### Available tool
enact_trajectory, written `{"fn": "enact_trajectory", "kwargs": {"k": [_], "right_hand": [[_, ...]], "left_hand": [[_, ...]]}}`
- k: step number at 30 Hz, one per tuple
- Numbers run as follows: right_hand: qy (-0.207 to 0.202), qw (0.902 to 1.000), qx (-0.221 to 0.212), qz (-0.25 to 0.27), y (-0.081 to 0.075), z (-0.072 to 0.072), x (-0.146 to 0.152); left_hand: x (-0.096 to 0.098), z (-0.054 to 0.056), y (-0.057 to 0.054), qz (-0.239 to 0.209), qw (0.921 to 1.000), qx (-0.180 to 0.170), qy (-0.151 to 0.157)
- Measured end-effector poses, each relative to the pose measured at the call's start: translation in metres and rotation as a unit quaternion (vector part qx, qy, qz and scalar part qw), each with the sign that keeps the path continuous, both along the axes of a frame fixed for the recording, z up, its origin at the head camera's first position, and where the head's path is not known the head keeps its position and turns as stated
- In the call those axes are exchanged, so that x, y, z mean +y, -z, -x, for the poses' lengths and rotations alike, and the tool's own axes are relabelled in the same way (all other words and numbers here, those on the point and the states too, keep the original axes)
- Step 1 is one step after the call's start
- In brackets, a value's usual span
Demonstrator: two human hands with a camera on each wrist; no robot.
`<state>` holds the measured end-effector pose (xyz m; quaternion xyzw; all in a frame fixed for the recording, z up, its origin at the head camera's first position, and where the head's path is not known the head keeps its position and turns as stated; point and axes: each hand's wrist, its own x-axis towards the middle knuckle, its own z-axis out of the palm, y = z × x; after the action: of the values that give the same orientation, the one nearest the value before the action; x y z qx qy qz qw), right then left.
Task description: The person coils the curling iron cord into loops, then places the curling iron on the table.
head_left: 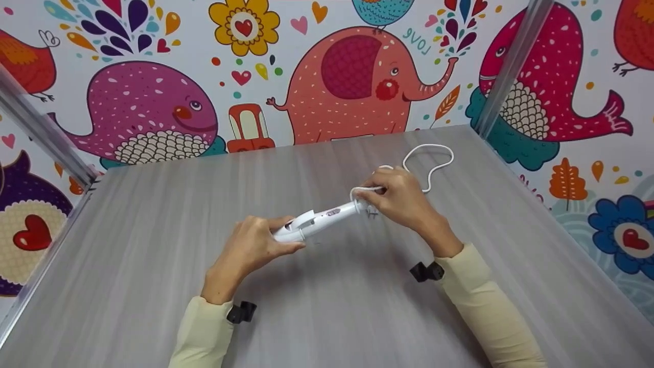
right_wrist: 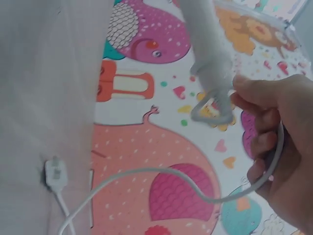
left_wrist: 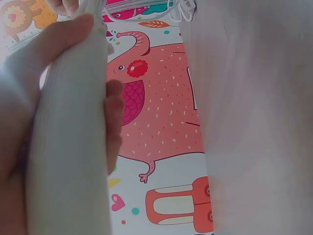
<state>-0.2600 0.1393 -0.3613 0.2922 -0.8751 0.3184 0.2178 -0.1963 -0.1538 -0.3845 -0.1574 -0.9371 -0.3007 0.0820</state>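
A white curling iron [head_left: 343, 213] is held up above the table, tilted with its cord end higher in the head view. My left hand [head_left: 249, 244] grips its barrel end, thumb along the near side; in the left wrist view the white body [left_wrist: 73, 142] fills the palm. At the other end, my right hand [head_left: 401, 198] pinches the white cord [head_left: 443, 148] where it leaves the handle. The right wrist view shows a hanging loop [right_wrist: 212, 119] on that end and the cord running through the curled fingers. The cord's plug [right_wrist: 56, 176] lies on the table.
The grey wood-grain table [head_left: 153, 214] lies beneath both hands. A printed cartoon wall [head_left: 179, 30] stands behind it, with metal posts [head_left: 503, 66] at the corners. Small black mounts [head_left: 241, 312] sit at both sleeve cuffs. Loose cord loops lie toward the back right.
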Motion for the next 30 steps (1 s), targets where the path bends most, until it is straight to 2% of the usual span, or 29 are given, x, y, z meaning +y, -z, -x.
{"fn": "enact_trajectory", "kwargs": {"k": [5,11,13,18,21,27,30], "right_hand": [[0.009,0.9996,-0.011,0.026,-0.007,-0.013,-0.004],[-0.064,0.9959,-0.015,0.063,-0.007,-0.021,-0.012],[-0.084,0.9941,-0.022,0.064,-0.006,-0.022,-0.015],[-0.111,0.9902,-0.058,0.062,-0.007,-0.025,-0.018],[-0.121,0.9884,-0.073,0.056,-0.006,-0.026,-0.018],[-0.15,0.9843,-0.063,0.069,-0.004,-0.028,-0.021],[-0.163,0.9827,-0.063,0.062,-0.003,-0.029,-0.023]], "left_hand": [[0.005,0.0,-0.002,0.002,0.9991,0.023,-0.036],[0.002,0.002,-0.003,-0.001,0.9928,0.067,-0.1],[0.0,0.001,-0.006,-0.013,0.9904,0.065,-0.121],[-0.006,-0.002,-0.013,-0.045,0.9852,0.032,-0.162],[-0.006,-0.003,-0.014,-0.049,0.9833,0.021,-0.174],[-0.002,-0.002,-0.011,-0.031,0.9845,0.049,-0.165],[-0.003,-0.003,-0.012,-0.033,0.9846,0.041,-0.167]]}}
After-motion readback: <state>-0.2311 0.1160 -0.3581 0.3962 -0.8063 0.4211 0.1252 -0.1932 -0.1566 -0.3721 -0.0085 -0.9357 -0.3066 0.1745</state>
